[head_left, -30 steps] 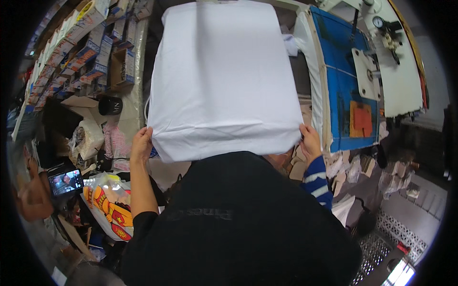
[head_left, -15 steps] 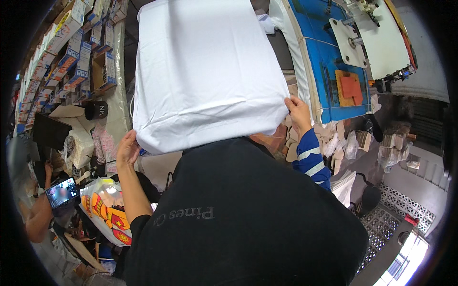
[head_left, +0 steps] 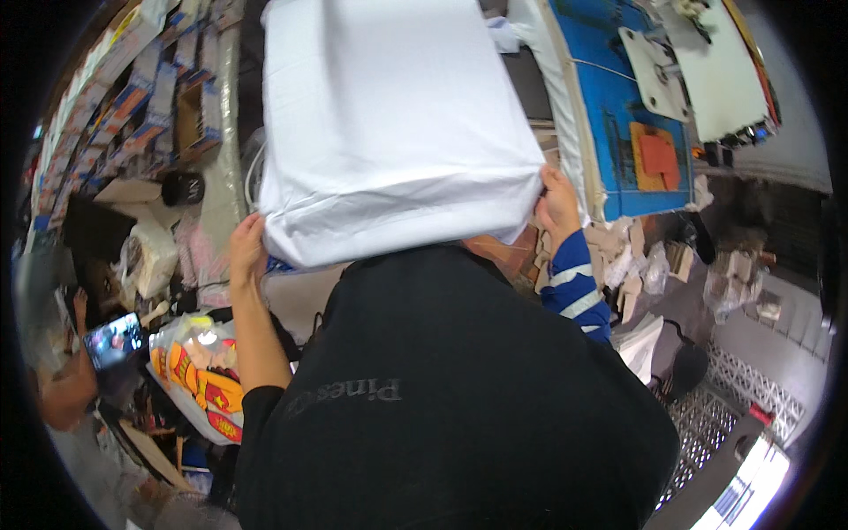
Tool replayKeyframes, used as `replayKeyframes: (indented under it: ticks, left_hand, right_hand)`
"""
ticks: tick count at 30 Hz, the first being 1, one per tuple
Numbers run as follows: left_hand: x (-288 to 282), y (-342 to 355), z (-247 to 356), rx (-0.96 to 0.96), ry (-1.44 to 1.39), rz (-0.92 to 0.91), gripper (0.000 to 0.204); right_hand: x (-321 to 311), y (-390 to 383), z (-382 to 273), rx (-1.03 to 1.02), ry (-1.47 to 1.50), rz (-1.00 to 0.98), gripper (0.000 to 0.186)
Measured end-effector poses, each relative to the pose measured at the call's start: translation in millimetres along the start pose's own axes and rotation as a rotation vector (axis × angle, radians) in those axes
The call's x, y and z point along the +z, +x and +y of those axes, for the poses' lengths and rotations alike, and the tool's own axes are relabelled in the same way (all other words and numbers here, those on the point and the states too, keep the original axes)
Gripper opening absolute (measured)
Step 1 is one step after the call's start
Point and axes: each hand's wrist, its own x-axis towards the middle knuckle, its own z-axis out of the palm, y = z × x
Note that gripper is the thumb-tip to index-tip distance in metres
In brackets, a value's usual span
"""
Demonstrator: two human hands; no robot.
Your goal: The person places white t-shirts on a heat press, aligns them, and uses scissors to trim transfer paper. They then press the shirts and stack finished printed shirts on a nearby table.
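A white cloth, perhaps a garment, lies spread over a flat, roughly rectangular form at the top middle. Its near edge hangs in loose folds toward my black-shirted front. My left hand pinches the cloth at its near left corner, thumb and fingers closed. At the near right corner my right hand grips the fabric between thumb and fingers. A blue sleeve with pale stripes covers my right forearm. The form beneath the cloth is hidden.
To the right stands a blue-topped table with an orange block and a white metal plate. Boxes line the far left. Another person's arm is near a lit phone, beside a printed plastic bag.
Both hands have shifted slightly away from me, still gripping the cloth. Its near edge is drawn farther forward, and the fold along it is more marked. The whole view has tilted slightly.
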Motion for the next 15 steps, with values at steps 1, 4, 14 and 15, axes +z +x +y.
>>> replayKeyframes:
  ticks: [1,4,14,15]
  left_hand:
    - [-0.4,0.4,-1.7,-0.002,0.042,0.007,0.031]
    - [12.2,-2.9,15.3,-0.045,0.09,-0.017,0.035]
    - [0.7,-15.9,21.8,-0.206,-0.479,0.057,0.042]
    - [2.5,-15.4,14.4,-0.162,-0.45,0.075,0.04]
  right_hand:
    - [8.8,-8.0,-8.1,0.023,-0.003,0.023,0.015]
    - [2.1,-15.2,-8.1,0.012,0.04,0.013,0.016]
    - [-8.0,-6.2,-6.8,-0.026,0.225,-0.05,0.016]
    - [-7.9,-5.2,-5.6,-0.035,0.171,-0.035,0.016]
